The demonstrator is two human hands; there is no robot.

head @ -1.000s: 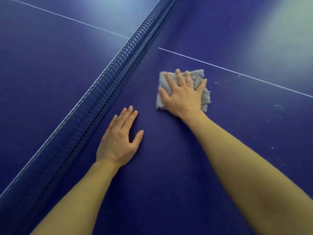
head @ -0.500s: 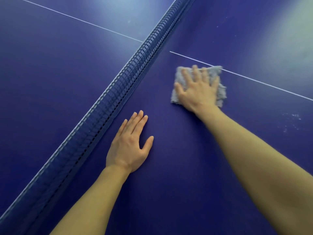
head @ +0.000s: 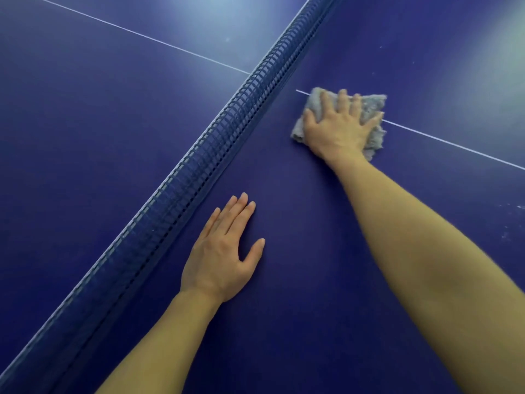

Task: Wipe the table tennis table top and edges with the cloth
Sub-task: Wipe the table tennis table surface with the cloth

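Note:
The dark blue table tennis table top [head: 298, 280] fills the view. A folded grey cloth [head: 372, 105] lies on it over the white centre line [head: 454, 143], a short way right of the net. My right hand [head: 338, 127] presses flat on the cloth with fingers spread and straight, covering most of it. My left hand [head: 224, 251] rests flat on the bare table beside the net, fingers straight and together, holding nothing.
The blue net [head: 227, 132] runs diagonally from bottom left to top right, splitting the table. White dust specks [head: 511, 220] mark the surface at the right edge of view. The far half lies left of the net.
My right hand has slid the cloth away from me, up onto the white centre line and nearer the net. My left hand has stayed flat on the table.

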